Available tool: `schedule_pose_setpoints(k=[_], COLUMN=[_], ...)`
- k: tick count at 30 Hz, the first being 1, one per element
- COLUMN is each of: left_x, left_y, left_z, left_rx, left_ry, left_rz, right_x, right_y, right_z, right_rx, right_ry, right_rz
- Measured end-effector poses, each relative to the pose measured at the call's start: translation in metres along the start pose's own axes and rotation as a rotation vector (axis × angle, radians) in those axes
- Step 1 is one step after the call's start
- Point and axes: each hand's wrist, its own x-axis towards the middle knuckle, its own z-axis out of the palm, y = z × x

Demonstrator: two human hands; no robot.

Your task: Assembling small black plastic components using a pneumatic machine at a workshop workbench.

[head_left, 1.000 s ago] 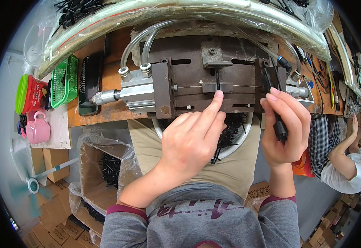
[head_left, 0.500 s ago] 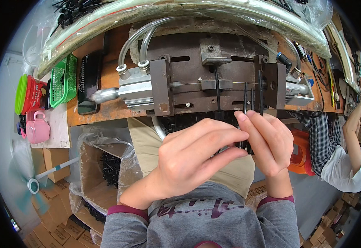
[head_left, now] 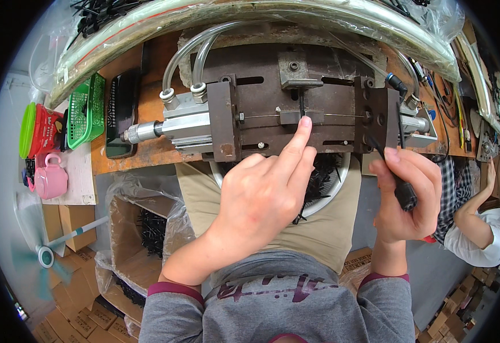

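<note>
My left hand [head_left: 261,188] reaches over the near edge of a dark metal fixture [head_left: 261,134]. Its index finger is stretched out, with the tip at a thin black rod [head_left: 303,103] in the small middle block; the rest of that rod is hidden behind the finger. I see nothing held in this hand, though its thumb is hidden. Off the fixture's right end, my right hand [head_left: 413,197] is closed on slim black rods [head_left: 401,128], one with a thick dark end [head_left: 405,196] showing between the fingers. A thin wire [head_left: 261,116] runs across the fixture.
Silver cylinders [head_left: 187,128] with clear hoses flank the fixture. Below my hands, a round white-rimmed container [head_left: 341,183] holds black pieces. At left are a phone-like black slab [head_left: 123,114], a green basket [head_left: 77,126], a pink cup [head_left: 51,177] and a plastic-lined carton [head_left: 130,228]. A co-worker [head_left: 478,228] sits at right.
My hands were together over the rods; now they are apart. My left index finger has moved up to the middle block, and my right hand has gone right with the rods.
</note>
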Motion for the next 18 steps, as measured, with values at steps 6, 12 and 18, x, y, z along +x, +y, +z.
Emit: schedule_pose_setpoints(k=[6,12,18], left_x=[0.003,-0.001,-0.006], left_y=[-0.002,0.013,0.006], left_z=[-0.005,-0.022,-0.018], left_rx=[-0.18,-0.829,-0.442], left_ry=[0.005,0.084,0.157], left_rz=[-0.051,-0.07,-0.047], right_x=[-0.007,-0.01,0.0], right_y=[-0.002,-0.004,0.003], right_z=[0.004,0.012,0.019], right_rx=[-0.057,-0.145,-0.016], right_ry=[0.035,-0.106,-0.013], right_rz=[-0.106,-0.298,-0.1])
